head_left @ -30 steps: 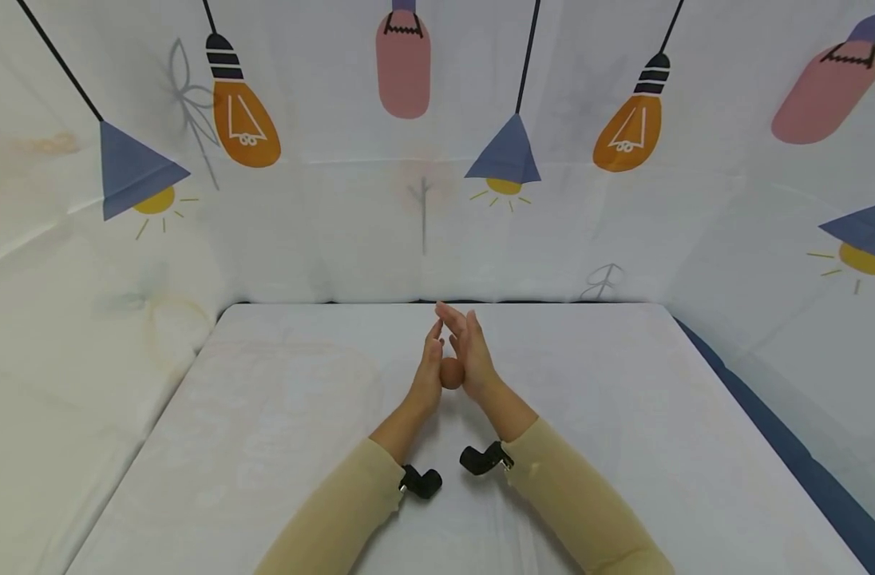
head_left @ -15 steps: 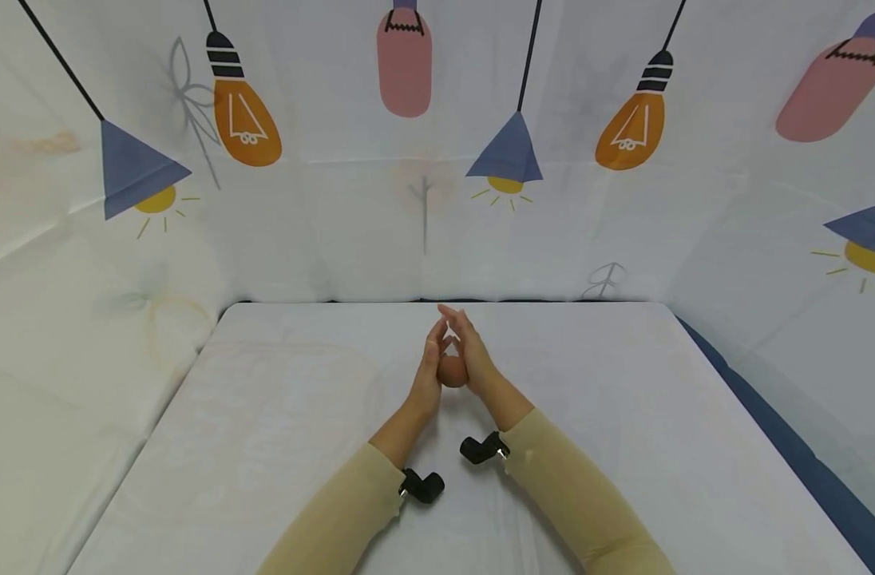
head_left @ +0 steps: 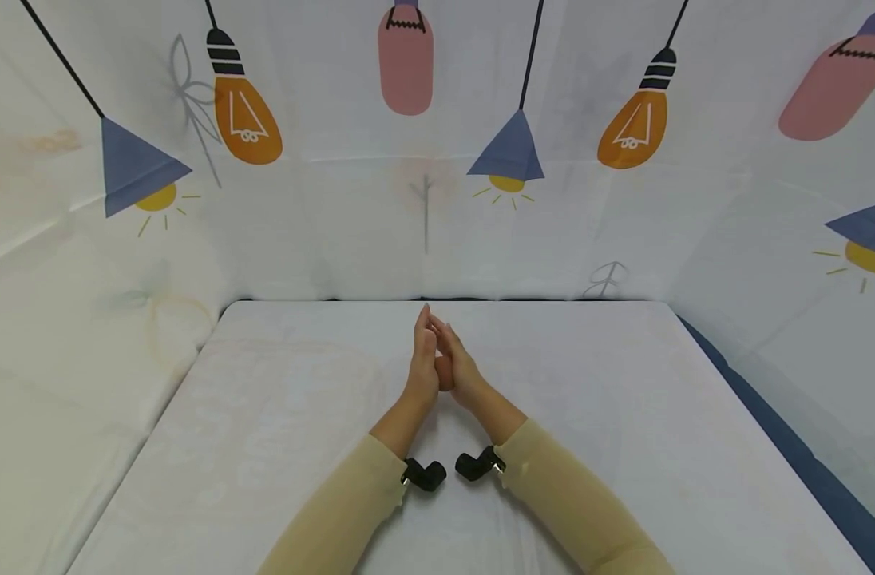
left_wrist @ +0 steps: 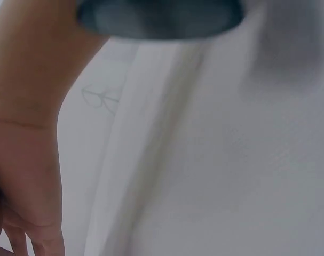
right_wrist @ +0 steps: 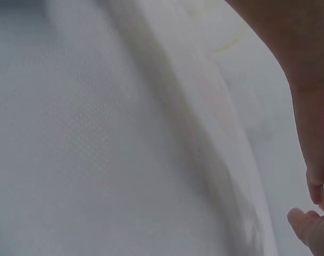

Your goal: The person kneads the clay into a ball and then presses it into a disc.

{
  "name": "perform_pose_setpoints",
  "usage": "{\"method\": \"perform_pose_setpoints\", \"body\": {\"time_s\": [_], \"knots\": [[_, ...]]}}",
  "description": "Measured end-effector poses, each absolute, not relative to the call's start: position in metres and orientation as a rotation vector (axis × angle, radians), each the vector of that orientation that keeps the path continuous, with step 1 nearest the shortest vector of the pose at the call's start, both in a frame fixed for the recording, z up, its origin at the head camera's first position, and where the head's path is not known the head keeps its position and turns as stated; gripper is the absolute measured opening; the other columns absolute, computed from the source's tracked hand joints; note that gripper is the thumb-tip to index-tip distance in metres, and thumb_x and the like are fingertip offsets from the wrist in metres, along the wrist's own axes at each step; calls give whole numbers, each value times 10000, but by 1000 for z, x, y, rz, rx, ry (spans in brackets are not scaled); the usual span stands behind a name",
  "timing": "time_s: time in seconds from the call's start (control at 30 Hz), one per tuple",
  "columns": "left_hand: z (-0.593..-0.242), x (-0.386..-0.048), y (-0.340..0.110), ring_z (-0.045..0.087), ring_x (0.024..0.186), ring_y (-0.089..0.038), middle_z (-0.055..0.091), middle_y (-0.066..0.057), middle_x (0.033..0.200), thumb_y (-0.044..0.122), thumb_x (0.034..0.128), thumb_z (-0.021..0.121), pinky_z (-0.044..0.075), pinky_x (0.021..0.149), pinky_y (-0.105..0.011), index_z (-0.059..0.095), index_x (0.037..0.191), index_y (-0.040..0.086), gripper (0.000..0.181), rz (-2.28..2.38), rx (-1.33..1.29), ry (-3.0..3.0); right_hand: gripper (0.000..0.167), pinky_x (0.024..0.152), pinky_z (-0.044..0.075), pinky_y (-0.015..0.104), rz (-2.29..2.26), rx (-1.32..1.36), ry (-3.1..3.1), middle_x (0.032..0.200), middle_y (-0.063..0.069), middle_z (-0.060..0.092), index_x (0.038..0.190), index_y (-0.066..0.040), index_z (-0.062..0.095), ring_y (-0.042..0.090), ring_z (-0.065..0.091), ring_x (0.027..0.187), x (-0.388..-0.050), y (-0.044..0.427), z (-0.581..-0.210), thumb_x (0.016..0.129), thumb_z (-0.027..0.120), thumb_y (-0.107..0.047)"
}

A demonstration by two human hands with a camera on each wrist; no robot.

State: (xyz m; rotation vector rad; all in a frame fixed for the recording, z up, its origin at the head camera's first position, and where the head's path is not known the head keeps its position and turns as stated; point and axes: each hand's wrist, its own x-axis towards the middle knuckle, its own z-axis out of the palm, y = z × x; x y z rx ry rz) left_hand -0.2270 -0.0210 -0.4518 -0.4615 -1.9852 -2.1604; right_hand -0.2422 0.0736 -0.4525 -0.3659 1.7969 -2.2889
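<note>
Left hand point(head_left: 422, 366) and right hand point(head_left: 463, 371), fingers mostly straight, press a brown ball point(head_left: 445, 374) between facing palms over the white surface point(head_left: 301, 391) — nothing curled beneath it that I can see, so slack or uneven palms could let it slip out and drop.

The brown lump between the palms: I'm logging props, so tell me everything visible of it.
The brown lump looks matte, smooth and plain, possibly clay or dough. The head view shows only an upright strip, rounded at the bottom. It sits between the left hand and the right hand, touching both palms, which hide its sides, and is apparently held above the white tabletop.
</note>
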Motion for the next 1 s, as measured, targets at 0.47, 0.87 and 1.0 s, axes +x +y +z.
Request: {"method": "perform_pose_setpoints", "body": {"time_s": [0.47, 0.87, 1.0], "knots": [[-457, -240, -38, 86, 1518, -311, 90, -102, 1668, 874, 866, 192, 106, 1157, -644, 138, 1610, 157, 1035, -1951, -337, -2090, 743, 896, 493, 303, -2295, -379, 1463, 1602, 181, 290, 1599, -129, 234, 179, 567, 1183, -224, 76, -439, 1047, 81, -602], [-469, -238, -34, 166, 1499, -370, 176, -200, 1635, 731, 984, 137, 192, 1161, -605, 167, 1580, 4, 940, -1806, -393, -2260, 779, 1192, 178, 526, -2437, -476, 1541, 1585, 219, 310, 1569, -71, 271, 409, 282, 1455, -229, 92, -427, 1039, 157, -631], [-470, -234, -29, 156, 1500, -376, 168, -204, 1636, 746, 970, 113, 170, 1160, -622, 159, 1579, -5, 968, -1776, -470, -2297, 758, 1193, 204, 489, -2476, -484, 1610, 1568, 175, 361, 1565, -73, 282, 355, 303, 1459, -232, 95, -425, 1048, 153, -612]]}}
